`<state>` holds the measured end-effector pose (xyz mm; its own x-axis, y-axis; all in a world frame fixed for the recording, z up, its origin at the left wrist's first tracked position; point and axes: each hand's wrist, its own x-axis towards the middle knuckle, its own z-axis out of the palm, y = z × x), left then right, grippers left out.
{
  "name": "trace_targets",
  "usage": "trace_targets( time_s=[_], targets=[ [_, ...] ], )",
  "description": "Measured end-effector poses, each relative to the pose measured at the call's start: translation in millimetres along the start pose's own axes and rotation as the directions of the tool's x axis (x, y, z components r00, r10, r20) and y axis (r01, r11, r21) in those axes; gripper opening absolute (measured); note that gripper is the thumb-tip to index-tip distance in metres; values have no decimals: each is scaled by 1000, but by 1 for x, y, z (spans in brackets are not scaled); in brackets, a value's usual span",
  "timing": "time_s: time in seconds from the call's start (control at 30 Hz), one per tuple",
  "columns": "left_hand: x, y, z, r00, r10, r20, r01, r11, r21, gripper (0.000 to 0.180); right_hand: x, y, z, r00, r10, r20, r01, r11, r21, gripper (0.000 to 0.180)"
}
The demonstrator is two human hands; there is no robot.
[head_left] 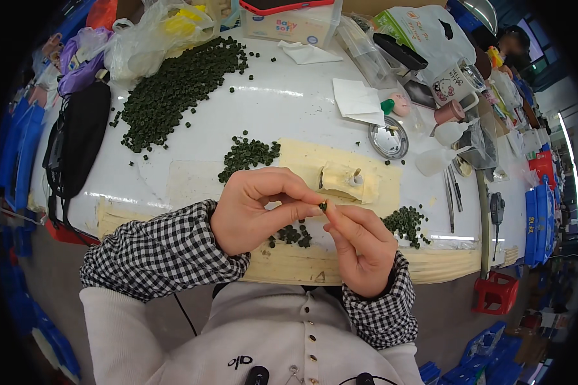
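Between the fingertips of my left hand (260, 205) and my right hand (359, 247) is one small dark green ring-shaped piece (323, 206). Both hands pinch it above the front of the table, and their fingertips nearly meet. Just beyond them a cream-coloured block with an upright metal pin (350, 181) sits on a pale yellow sheet (302, 153). A small heap of like green pieces (250, 156) lies past my left hand. Another small heap (406, 226) lies right of my right hand, and a few loose pieces (292, 236) lie below my left fingers.
A large pile of green pieces (173, 86) spreads at the far left, beside a black pouch (83, 138). To the right are a round metal dish (388, 138), squeeze bottles (433, 162), tweezers (450, 199) and a mug (456, 83). A wipes box (289, 25) stands at the back.
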<state>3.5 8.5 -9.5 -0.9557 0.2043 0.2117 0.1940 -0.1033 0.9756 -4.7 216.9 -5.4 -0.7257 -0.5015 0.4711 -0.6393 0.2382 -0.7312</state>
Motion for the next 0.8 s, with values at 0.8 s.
trace_targets(
  time_s=[0.8],
  targets=[
    [7,4,-16,899,39,436,-315,750,581,12,-33,6,-42,986,137,-96,-167,848,-503,13]
  ],
)
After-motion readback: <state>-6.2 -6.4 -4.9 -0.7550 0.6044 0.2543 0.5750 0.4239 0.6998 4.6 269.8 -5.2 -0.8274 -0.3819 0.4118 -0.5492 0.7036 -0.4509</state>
